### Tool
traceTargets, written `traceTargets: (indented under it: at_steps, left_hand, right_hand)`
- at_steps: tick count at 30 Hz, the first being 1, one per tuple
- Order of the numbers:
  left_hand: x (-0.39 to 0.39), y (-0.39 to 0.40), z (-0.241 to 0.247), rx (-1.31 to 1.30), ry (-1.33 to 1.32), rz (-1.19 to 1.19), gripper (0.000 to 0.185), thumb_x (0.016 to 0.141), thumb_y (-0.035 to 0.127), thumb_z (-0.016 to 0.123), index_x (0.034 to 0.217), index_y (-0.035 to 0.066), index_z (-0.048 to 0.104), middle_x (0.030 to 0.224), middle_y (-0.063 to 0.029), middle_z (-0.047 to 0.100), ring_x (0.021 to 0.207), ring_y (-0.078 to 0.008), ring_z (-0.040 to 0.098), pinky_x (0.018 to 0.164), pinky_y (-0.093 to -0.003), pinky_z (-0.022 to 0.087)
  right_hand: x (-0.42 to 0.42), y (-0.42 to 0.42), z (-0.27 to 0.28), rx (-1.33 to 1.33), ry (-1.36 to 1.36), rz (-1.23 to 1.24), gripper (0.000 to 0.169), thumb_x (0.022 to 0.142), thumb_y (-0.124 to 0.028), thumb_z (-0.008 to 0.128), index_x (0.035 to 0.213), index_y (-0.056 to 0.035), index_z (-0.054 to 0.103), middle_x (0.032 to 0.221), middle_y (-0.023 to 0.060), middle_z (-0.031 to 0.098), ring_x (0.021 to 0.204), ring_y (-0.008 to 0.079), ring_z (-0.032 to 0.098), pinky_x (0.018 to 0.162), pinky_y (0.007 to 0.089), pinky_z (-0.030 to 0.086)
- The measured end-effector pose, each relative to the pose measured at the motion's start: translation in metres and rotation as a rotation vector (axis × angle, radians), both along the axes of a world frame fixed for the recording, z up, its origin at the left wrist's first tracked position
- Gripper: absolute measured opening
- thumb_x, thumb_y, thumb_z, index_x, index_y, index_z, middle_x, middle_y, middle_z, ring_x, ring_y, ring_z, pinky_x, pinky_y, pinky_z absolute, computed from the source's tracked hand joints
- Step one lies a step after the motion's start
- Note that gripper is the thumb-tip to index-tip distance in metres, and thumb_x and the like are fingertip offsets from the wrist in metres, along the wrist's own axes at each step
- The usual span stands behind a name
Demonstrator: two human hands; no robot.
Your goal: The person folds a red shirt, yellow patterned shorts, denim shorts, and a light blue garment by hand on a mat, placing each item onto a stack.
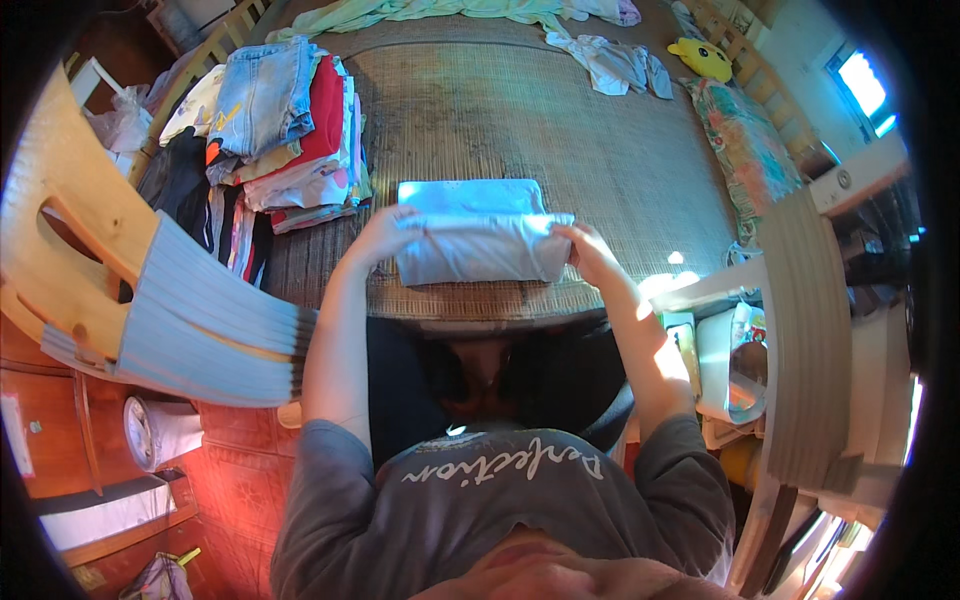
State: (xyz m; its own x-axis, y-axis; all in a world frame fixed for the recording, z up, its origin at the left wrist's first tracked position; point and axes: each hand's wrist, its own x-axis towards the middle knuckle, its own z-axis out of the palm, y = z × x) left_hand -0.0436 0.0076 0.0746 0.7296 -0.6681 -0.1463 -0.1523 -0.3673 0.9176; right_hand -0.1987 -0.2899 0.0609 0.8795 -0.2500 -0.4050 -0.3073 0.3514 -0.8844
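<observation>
A pale, light-coloured cloth garment (484,251) lies folded on the woven mat (487,127) in front of me. Its front flap is turned up or over along a straight upper edge, and another layer shows behind that edge. At the left corner of this edge, my left hand (388,234) pinches the fabric between thumb and fingers. My right hand (586,251) grips the opposite corner the same way. Between the two hands the edge is drawn fairly straight, with light creases below it.
Left of the garment rises a stack of folded clothes (330,161) topped by denim (262,94). Crumpled white clothing (615,64) lies farther back. A floral pillow (742,154) and yellow plush toy (701,58) are at right. A wooden bed rail (82,187) curves past my left arm.
</observation>
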Motion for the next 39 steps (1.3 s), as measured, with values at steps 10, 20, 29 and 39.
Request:
traceTargets:
  at_steps: [10, 20, 29, 39]
  left_hand:
    - [0.084, -0.05, -0.108, -0.17, 0.133, 0.558, 0.029, 0.082, 0.022, 0.056, 0.101, 0.0, 0.053, 0.081, -0.0061, 0.058, 0.066, -0.0118, 0.053, 0.056, -0.0274, 0.042]
    - [0.041, -0.023, -0.089, 0.577, -0.005, 0.035, 0.062, 0.073, 0.042, 0.061, 0.108, -0.007, 0.047, 0.104, -0.0237, 0.054, 0.094, -0.0324, 0.055, 0.078, -0.0375, 0.044]
    - [0.041, -0.023, -0.062, 0.676, -0.276, 0.273, 0.049, 0.073, 0.042, 0.06, 0.101, 0.002, 0.05, 0.092, -0.0205, 0.057, 0.088, -0.0318, 0.056, 0.072, -0.0405, 0.045]
    - [0.071, -0.075, -0.105, 0.558, -0.388, 0.621, 0.034, 0.082, 0.035, 0.049, 0.1, 0.007, 0.052, 0.087, -0.018, 0.06, 0.083, -0.0353, 0.056, 0.07, -0.0456, 0.043]
  right_hand:
    - [0.128, -0.035, -0.101, -0.835, 0.14, -0.095, 0.035, 0.081, -0.033, 0.052, 0.091, -0.0001, 0.058, 0.079, 0.0078, 0.058, 0.071, 0.0152, 0.052, 0.059, 0.0299, 0.042]
    - [0.086, -0.042, -0.083, -1.211, 0.218, 0.56, 0.037, 0.081, -0.033, 0.052, 0.092, 0.0015, 0.058, 0.082, 0.0184, 0.061, 0.079, 0.0328, 0.058, 0.069, 0.0394, 0.044]
    - [0.083, -0.03, -0.057, -1.442, 0.289, 0.188, 0.037, 0.08, -0.035, 0.052, 0.103, -0.0059, 0.047, 0.09, 0.0218, 0.057, 0.085, 0.0347, 0.057, 0.073, 0.0456, 0.044]
    - [0.131, -0.022, -0.105, -1.372, 0.148, -0.178, 0.021, 0.082, -0.026, 0.049, 0.088, -0.0056, 0.049, 0.081, 0.0207, 0.058, 0.078, 0.0374, 0.056, 0.067, 0.0473, 0.043]
